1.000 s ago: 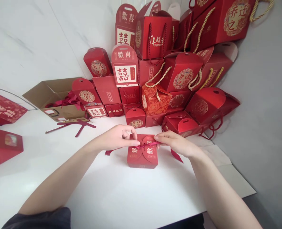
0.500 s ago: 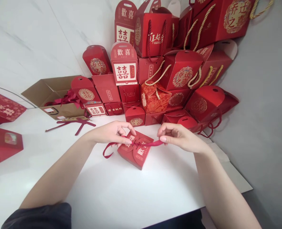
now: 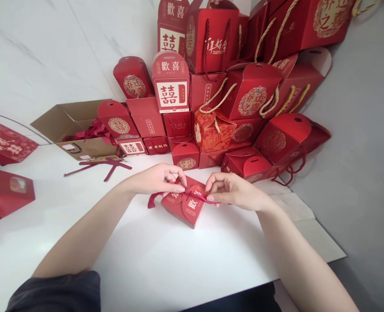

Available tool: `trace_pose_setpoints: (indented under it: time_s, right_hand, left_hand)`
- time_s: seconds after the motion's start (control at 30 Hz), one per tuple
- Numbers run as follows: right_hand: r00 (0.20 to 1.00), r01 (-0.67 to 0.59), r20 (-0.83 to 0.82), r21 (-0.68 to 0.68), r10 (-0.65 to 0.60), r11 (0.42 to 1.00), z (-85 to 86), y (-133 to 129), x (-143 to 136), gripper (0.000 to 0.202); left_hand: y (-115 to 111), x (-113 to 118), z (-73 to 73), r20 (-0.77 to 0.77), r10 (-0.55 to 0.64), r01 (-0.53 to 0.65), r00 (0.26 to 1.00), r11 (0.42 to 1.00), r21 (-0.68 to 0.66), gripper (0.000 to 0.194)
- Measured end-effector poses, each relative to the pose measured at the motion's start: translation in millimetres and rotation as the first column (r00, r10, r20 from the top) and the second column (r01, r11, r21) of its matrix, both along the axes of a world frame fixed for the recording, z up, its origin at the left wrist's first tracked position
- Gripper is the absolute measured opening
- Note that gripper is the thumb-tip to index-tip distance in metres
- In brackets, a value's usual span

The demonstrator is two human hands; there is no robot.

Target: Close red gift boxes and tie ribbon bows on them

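A small red gift box [image 3: 181, 211] with white lettering lies on the white table, its rounded flaps folded over the top. Dark red ribbon [image 3: 196, 197] crosses the flaps at the box's middle. My left hand [image 3: 164, 178] pinches the ribbon near the crossing, and a loose end hangs out to the left below the fingers. On the other side, my right hand [image 3: 230, 190] holds the ribbon between thumb and fingers, close above the box's right edge. The fingertips partly hide the ribbon and the box's upper corner.
Stacked red gift boxes [image 3: 211, 130], some with rope handles, rise along the back wall. An open cardboard box [image 3: 78, 110] with ribbon stands at back left, loose ribbon strips [image 3: 109, 167] before it. More red boxes [image 3: 6, 195] lie at far left.
My right hand has moved left along the ribbon, closer to the box and my left hand. The loose left end has swung and now shows less. The view has shifted slightly.
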State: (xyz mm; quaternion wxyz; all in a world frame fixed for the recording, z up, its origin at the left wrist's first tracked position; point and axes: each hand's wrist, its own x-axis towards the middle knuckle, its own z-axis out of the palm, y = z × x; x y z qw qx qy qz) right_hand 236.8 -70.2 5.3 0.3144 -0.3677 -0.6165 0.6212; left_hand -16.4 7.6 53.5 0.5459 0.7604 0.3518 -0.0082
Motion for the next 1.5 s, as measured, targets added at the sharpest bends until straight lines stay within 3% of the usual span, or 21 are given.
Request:
trace_pose_setpoints:
  time_s: [0.27,0.43,0.6,0.73,0.8,0.87,0.93,1.03,1.13,1.2,1.27,1.33,1.4,1.5]
  right_hand:
    - [0.977,0.070,0.163,0.359,-0.137,0.931,8.0,-6,4,0.019]
    - [0.904,0.149,0.241,0.595,-0.353,0.790,8.2,-6,2,0.010]
    - [0.900,0.076,0.237,0.741,-0.366,0.667,-0.4,-6,-1,0.014]
    - [0.896,0.053,0.200,0.839,-0.397,0.542,-6.6,-8,-1,0.018]
    - [0.884,0.024,0.225,0.853,-0.410,0.521,-7.9,-8,0,0.019]
    - [0.880,0.006,0.248,0.847,-0.405,0.532,-8.4,-7,2,0.019]
    - [0.880,-0.004,0.277,0.815,-0.385,0.579,-8.2,-4,6,0.020]
    - [0.874,-0.038,0.376,0.685,-0.308,0.727,-4.8,-1,13,0.021]
    - [0.856,-0.230,0.517,0.391,-0.006,0.891,4.6,-4,24,0.024]
    - [0.815,-0.370,0.540,0.201,0.213,0.907,12.9,-7,31,0.018]
    - [0.808,-0.412,0.502,0.110,0.307,0.904,19.6,-10,37,0.006]
    - [0.865,-0.327,0.429,0.087,0.261,0.941,21.9,-9,39,0.016]
    - [0.929,-0.161,0.346,0.072,0.127,0.984,18.7,-6,35,0.034]
    - [0.963,-0.007,0.269,-0.001,0.007,1.000,7.8,0,21,0.055]
  left_hand:
    - [5,-4,1.6,-0.027,-0.052,0.052,0.998,0.999,-0.002,0.033]
    - [8,-4,-0.1,-0.042,-0.003,0.000,0.999,0.998,-0.069,0.037]
    - [9,-8,-0.3,-0.153,0.110,-0.105,0.982,0.994,0.039,0.041]
    - [9,-10,6.2,-0.282,0.105,-0.093,0.954,0.994,0.056,0.046]
    - [9,-9,9.0,-0.314,0.093,-0.085,0.945,0.996,0.038,0.047]
    - [9,-8,10.0,-0.318,0.079,-0.076,0.945,0.997,0.021,0.046]
    - [10,-8,9.2,-0.318,0.060,-0.061,0.946,0.998,0.008,0.046]
    - [12,-10,6.4,-0.312,0.050,-0.053,0.949,0.999,-0.001,0.045]
    - [13,-12,3.6,-0.284,0.027,-0.035,0.959,0.999,-0.020,0.043]
    - [14,-13,2.0,-0.255,0.008,-0.012,0.967,1.000,-0.013,0.044]
    - [14,-13,0.5,-0.222,-0.003,0.007,0.975,1.000,0.015,0.044]
    - [15,-13,-1.0,-0.187,-0.024,0.032,0.982,0.999,0.041,0.045]
    - [15,-13,-2.3,-0.158,-0.051,0.061,0.986,0.997,0.056,0.046]
    - [17,-14,-3.3,-0.147,-0.072,0.080,0.986,0.996,0.048,0.044]
